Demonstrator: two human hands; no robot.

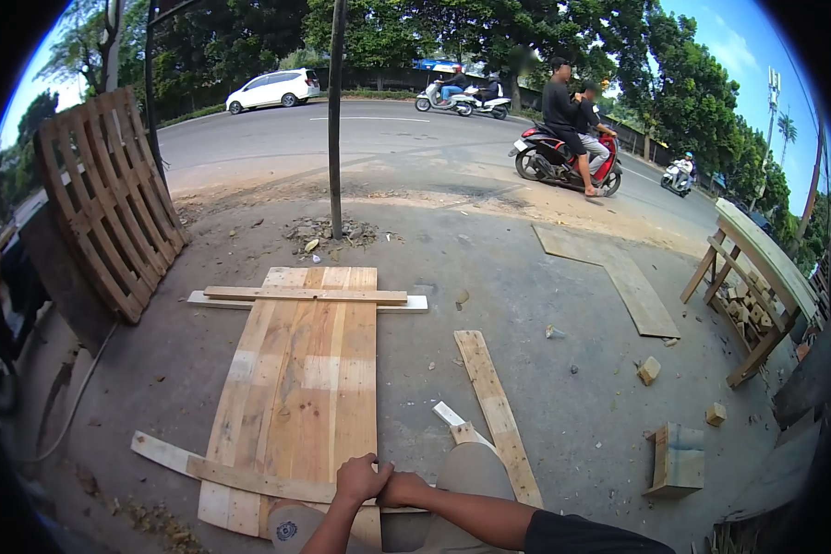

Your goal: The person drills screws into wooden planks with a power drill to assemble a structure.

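My left hand (pixel 362 478) is closed at the lower right edge of a wooden panel (pixel 309 397) made of several joined planks. Pressed up against it is my right hand (pixel 404 490), also closed. What the fingers hold, if anything, is hidden. Both hands are over a narrow wooden slat (pixel 249 482) that crosses the near end of the panel and sticks out on the left. A second slat (pixel 305 295) lies across the far end, beside a pale strip (pixel 416 304) that passes under the panel. My knees are on either side of the hands.
Right of the panel lie a long board (pixel 495 406) and a short white offcut (pixel 449 414). Wood blocks (pixel 679 459) sit farther right, near a wooden workbench (pixel 757 249). A slatted pallet (pixel 111 203) leans at left. A pole (pixel 335 129) stands ahead, before a road with motorbikes (pixel 563 159).
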